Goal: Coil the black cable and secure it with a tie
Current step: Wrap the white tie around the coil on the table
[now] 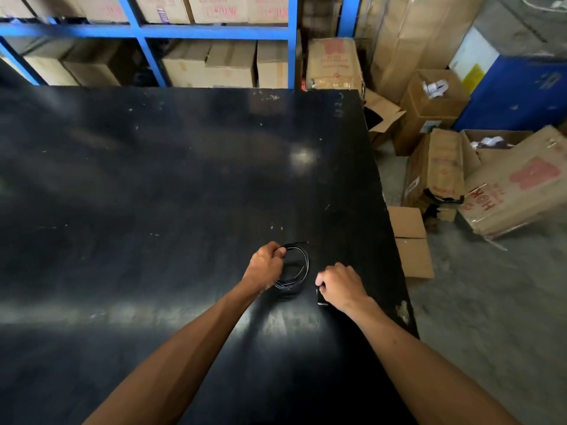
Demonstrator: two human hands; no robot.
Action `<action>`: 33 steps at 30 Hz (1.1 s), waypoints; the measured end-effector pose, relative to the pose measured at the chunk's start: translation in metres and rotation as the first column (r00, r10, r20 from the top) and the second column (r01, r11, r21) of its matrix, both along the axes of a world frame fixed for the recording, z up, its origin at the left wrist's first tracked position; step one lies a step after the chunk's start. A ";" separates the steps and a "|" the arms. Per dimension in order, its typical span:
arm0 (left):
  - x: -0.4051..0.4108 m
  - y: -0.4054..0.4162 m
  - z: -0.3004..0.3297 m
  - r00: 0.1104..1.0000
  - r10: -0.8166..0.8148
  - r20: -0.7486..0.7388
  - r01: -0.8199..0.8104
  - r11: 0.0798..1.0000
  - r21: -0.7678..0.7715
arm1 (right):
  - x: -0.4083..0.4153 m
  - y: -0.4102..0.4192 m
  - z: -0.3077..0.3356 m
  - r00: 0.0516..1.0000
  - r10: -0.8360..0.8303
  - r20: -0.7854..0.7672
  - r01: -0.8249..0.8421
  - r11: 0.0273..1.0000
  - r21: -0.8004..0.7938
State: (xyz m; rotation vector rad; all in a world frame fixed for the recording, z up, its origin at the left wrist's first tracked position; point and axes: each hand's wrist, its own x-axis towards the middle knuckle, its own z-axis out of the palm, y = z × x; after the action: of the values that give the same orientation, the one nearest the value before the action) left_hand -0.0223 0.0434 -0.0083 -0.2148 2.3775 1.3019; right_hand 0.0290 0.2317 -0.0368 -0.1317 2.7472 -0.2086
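The black cable (302, 266) is wound into a small round coil of several loops, lying on the black table (153, 179) near its right side. My left hand (266, 265) grips the coil at its left edge, fingers closed around the strands. A loose cable end pokes out at the coil's top right. My right hand (340, 285) sits just right of the coil, fingers curled over a small dark object (321, 299) at the table surface; I cannot tell whether it is a tie or the cable's end piece.
The table's right edge (389, 216) drops to a concrete floor crowded with cardboard boxes (441, 170). Blue shelving (214, 30) stacked with cartons stands behind the table's far edge. A blue drum (515, 93) is at far right.
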 end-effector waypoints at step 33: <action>-0.013 0.016 0.050 0.929 -0.318 -0.191 0.314 0.948 -0.049 | -0.041 -0.001 0.114 0.827 0.076 -0.557 -0.231 0.949 -0.213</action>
State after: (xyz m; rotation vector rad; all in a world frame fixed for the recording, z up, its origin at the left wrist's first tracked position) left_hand -0.0351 0.0593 0.0417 0.2969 2.4557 1.1932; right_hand -0.0125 0.2306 0.0770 -0.5727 3.2325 -0.5877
